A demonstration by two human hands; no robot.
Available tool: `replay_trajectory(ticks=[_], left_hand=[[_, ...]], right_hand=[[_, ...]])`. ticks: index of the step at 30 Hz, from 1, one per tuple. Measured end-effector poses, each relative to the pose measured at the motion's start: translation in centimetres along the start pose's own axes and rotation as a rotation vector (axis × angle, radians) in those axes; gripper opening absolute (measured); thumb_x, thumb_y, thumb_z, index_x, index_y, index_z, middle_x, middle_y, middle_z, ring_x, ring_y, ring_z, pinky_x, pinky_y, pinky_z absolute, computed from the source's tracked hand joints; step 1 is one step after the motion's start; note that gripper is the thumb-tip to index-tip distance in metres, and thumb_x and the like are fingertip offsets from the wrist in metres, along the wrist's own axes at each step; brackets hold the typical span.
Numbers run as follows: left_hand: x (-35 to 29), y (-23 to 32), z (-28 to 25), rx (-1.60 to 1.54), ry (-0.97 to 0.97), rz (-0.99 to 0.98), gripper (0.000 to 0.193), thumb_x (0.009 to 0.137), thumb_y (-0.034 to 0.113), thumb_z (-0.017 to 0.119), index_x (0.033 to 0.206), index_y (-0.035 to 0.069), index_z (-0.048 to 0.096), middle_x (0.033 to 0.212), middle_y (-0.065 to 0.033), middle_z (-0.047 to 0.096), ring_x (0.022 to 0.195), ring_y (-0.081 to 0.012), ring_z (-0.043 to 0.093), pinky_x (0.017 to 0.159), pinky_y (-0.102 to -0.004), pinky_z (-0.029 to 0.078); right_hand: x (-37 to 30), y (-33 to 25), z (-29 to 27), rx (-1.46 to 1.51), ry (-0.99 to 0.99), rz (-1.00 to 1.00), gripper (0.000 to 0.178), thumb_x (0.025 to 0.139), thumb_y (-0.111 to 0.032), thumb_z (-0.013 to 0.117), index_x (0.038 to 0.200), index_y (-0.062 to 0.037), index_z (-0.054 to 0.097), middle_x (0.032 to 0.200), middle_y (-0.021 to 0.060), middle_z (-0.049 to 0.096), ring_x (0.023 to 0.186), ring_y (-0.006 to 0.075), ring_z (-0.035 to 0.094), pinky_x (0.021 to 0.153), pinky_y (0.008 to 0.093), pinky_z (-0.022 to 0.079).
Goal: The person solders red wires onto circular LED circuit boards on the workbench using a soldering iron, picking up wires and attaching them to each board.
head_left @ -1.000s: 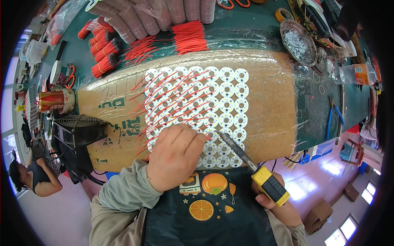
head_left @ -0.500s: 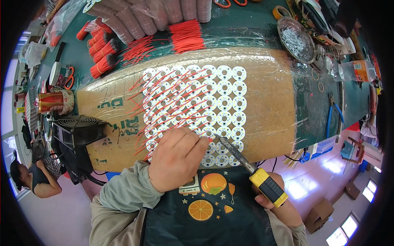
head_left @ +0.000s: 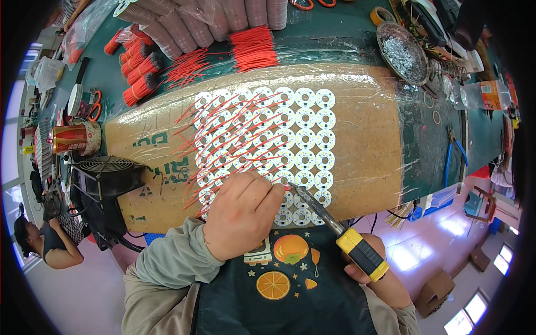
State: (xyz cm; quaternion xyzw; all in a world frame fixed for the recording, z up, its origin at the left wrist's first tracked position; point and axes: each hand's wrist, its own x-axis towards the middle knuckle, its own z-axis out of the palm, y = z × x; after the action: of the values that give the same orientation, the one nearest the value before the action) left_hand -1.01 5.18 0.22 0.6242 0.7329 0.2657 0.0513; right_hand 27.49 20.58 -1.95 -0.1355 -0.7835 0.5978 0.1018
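Note:
Rows of round white LED circuit boards (head_left: 305, 139), each with a hole in the middle, lie on a cardboard sheet (head_left: 365, 139). Thin red wires (head_left: 262, 139) lie slantwise across the left and middle columns. My left hand (head_left: 241, 215) is closed in a pinch over the lower rows, and a red wire end shows by its fingertips. My right hand (head_left: 377, 245) grips the yellow and black handle of a soldering iron (head_left: 363, 255). The iron's tip meets a board just right of my left fingertips. Some boards are hidden under my left hand.
Bundled red wires (head_left: 142, 89) and tall stacks of boards (head_left: 223, 22) stand at the back. A metal dish of solder scraps (head_left: 399, 53) is back right, blue-handled pliers (head_left: 453, 156) at right. A black fan (head_left: 106, 173) stands left; a person (head_left: 50, 240) sits beyond it.
The soldering iron's tip has moved slightly left, closer to my left fingertips. My left hand has barely moved.

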Motion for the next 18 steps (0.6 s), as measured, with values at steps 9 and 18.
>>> replay_trajectory(ticks=[9, 18], left_hand=[[-0.02, 0.02, 0.02, -0.002, -0.002, -0.003, 0.027, 0.076, 0.005, 0.068, 0.103, 0.001, 0.067, 0.092, -0.0072, 0.058, 0.091, -0.0256, 0.060, 0.079, -0.0384, 0.049], [0.35, 0.38, 0.00, -0.007, 0.067, -0.028, 0.031, 0.067, -0.003, 0.072, 0.098, 0.002, 0.070, 0.086, -0.0070, 0.061, 0.083, -0.0255, 0.062, 0.075, -0.0376, 0.049]], right_hand=[[0.04, -0.34, 0.25, 0.040, 0.053, 0.013, 0.038, 0.085, -0.036, 0.074, 0.073, -0.0076, 0.053, 0.062, 0.0047, 0.051, 0.053, 0.0241, 0.051, 0.050, 0.0356, 0.040], [-0.42, -0.36, 0.42, 0.099, 0.060, 0.054, 0.038, 0.084, -0.037, 0.074, 0.073, -0.0068, 0.053, 0.064, 0.0047, 0.052, 0.054, 0.0224, 0.050, 0.051, 0.0341, 0.040]])
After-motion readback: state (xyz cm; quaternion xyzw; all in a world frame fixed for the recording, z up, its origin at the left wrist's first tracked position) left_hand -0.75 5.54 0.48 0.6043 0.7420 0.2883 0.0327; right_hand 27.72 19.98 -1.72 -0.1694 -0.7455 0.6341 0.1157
